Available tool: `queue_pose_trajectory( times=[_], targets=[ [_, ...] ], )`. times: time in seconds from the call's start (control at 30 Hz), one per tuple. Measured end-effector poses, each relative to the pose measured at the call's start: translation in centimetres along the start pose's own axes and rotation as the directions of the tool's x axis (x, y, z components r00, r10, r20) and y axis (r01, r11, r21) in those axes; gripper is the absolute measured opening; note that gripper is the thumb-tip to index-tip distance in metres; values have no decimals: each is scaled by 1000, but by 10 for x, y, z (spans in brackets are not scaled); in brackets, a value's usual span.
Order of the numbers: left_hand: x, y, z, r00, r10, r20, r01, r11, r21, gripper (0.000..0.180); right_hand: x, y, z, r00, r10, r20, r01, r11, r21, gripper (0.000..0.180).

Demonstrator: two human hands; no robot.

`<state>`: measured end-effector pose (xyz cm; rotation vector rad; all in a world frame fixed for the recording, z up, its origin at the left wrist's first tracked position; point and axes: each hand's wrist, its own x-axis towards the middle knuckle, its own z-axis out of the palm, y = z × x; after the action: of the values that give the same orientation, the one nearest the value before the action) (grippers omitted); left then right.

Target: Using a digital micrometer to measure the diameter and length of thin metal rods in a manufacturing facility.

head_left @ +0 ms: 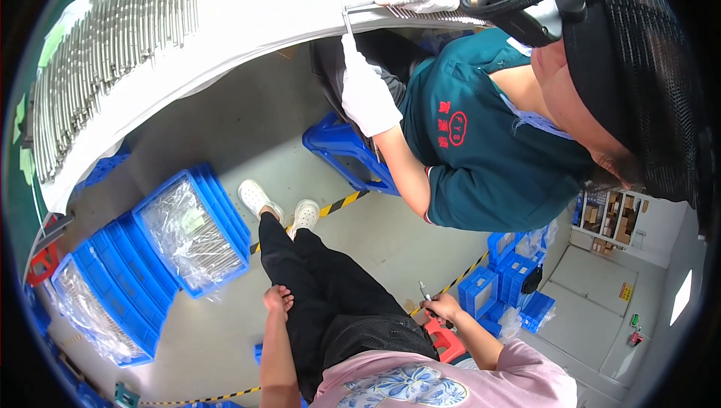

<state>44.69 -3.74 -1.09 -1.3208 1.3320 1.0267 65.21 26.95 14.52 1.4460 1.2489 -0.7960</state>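
My left hand (278,300) rests on my left thigh, on the black trousers (330,295), with its fingers curled in and nothing held. My right hand (441,307) is out at my right side, closed on a thin metal pin (424,289) that sticks up out of the fist. Just below that hand is a red stool (444,339). My feet in white shoes (279,207) stand on the grey floor by a yellow-black tape line (342,203).
A co-worker in a teal shirt (481,145) and white gloves (366,93) holds a metal rod at the edge of a white table (248,25) covered with rows of metal rods. Blue crates (197,228) of bagged metal parts stand left; more blue crates (505,288) right; a blue stool (347,149) ahead.
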Motion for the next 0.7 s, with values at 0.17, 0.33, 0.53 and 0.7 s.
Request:
queue_pose_trajectory(
  times=[0.17, 0.33, 0.53, 0.7],
  targets=[
    [0, 0, 0, 1000, 4, -1, -4, 1000, -1, 20, -3, -3, 0, 1000, -5, -8, 5, 999, 36, 41],
    [-3, 0, -1, 1000, 0, -2, 0, 1000, 2, 18, 0, -1, 5, 1000, 0, -2, 0, 999, 53, 40],
    [-11, 1, -4, 932, 252, -261, -142, 915, 377, 20, -2, -14, 8, 1000, -30, 9, 30, 999, 34, 39],
    [-56, 44, 21, 861, 502, 84, -282, 334, 900, 30, -12, -19, 4, 995, -80, -60, 87, 986, 142, 31]
  ],
)
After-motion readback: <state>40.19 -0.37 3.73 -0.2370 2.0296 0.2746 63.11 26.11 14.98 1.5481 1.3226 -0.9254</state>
